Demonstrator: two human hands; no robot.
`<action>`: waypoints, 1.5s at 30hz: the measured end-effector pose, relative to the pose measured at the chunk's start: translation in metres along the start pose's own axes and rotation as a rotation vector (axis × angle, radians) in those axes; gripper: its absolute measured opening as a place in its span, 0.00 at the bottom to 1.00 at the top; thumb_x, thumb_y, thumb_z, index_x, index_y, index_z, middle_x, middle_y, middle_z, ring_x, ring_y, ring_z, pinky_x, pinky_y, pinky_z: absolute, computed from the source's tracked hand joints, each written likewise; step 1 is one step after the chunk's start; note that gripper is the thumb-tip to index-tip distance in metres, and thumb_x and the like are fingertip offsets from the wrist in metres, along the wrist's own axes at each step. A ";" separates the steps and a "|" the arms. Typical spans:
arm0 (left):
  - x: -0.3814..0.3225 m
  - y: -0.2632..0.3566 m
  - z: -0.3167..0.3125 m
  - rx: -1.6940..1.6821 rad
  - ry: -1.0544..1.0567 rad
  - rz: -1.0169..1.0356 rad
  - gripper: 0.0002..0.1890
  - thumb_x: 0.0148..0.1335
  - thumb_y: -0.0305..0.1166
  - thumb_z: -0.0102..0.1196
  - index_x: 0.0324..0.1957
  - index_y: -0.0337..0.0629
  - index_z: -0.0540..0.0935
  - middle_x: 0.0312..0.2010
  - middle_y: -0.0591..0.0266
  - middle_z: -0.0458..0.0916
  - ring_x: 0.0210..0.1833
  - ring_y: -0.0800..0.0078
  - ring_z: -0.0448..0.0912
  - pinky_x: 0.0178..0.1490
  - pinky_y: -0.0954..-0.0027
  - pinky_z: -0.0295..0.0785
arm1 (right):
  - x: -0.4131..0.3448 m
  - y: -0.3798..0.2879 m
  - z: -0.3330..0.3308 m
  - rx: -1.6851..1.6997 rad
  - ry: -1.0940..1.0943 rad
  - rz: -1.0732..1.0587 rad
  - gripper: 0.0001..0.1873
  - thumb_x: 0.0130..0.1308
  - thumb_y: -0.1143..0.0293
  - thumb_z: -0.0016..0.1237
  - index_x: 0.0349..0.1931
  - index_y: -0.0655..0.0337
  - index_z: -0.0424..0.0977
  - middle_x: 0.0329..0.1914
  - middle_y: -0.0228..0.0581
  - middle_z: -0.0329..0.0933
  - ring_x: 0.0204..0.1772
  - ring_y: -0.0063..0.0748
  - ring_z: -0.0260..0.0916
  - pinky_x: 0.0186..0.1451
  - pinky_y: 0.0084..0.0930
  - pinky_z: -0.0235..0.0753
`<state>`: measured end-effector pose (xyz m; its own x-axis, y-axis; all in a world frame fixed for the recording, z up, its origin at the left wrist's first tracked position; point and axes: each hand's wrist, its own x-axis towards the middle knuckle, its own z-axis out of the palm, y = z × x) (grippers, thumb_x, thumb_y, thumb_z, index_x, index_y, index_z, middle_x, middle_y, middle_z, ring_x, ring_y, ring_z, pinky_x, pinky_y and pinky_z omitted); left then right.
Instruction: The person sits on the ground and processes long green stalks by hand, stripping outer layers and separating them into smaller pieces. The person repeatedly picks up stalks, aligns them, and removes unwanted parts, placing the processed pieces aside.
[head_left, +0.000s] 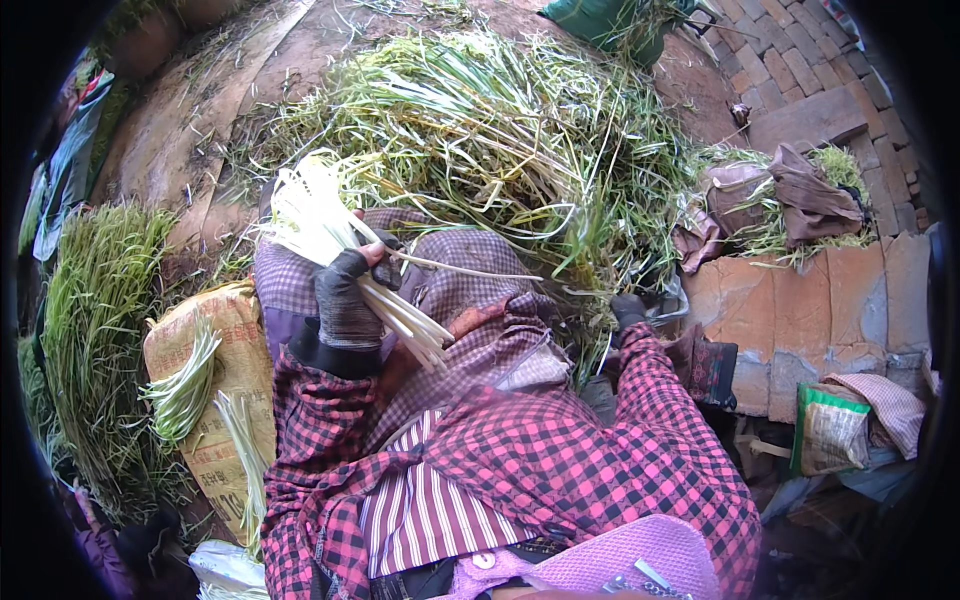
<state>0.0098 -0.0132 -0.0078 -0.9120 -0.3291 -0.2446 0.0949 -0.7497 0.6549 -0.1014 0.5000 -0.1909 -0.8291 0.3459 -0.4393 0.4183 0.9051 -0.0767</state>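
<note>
In the head view my left hand (352, 281), in a dark fingerless wrap, is closed around a bundle of pale blanched stalks (319, 214); one longer stem sticks out to the right over my lap. My right hand (628, 306), darkly gloved, is at the right edge of a large heap of green and straw-coloured leafy stalks (480, 127). Its fingers are mostly hidden, so whether it grips anything cannot be told. Two smaller bunches, one of green-white stalks (191, 382) and one paler (244, 442), lie on a yellow woven sack (217, 337) at my left.
Tall green stalks (97, 337) stand at the far left, with part of another person (105, 540) at lower left. Orange-brown blocks or boards (810, 300), brown cloth (810, 195) and a green-edged packet (832, 431) are at the right. A green bag (615, 26) lies beyond the heap.
</note>
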 end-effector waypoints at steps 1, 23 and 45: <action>0.003 0.001 0.000 -0.033 -0.016 0.010 0.31 0.49 0.24 0.53 0.58 0.33 0.63 0.27 0.59 0.75 0.20 0.75 0.70 0.23 0.75 0.69 | 0.002 0.004 -0.012 -0.251 0.056 0.065 0.25 0.48 0.52 0.51 0.41 0.62 0.79 0.43 0.57 0.77 0.47 0.53 0.75 0.52 0.41 0.73; -0.002 0.007 0.009 -0.030 0.057 -0.027 0.27 0.51 0.26 0.57 0.55 0.37 0.66 0.33 0.59 0.75 0.34 0.72 0.75 0.39 0.72 0.73 | -0.228 -0.337 -0.077 0.730 -0.479 -1.448 0.08 0.65 0.68 0.46 0.32 0.64 0.73 0.23 0.33 0.71 0.28 0.20 0.64 0.32 0.23 0.66; 0.000 0.007 0.007 0.000 0.047 -0.054 0.30 0.54 0.25 0.55 0.59 0.38 0.61 0.32 0.57 0.76 0.23 0.74 0.73 0.27 0.72 0.73 | -0.194 -0.306 -0.124 0.619 -0.501 -1.126 0.06 0.55 0.73 0.54 0.28 0.65 0.73 0.21 0.27 0.70 0.27 0.14 0.64 0.31 0.17 0.66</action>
<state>0.0079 -0.0144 0.0024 -0.8961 -0.3148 -0.3128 0.0462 -0.7671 0.6398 -0.1145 0.1867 0.0289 -0.6614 -0.7373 -0.1377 -0.1778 0.3325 -0.9262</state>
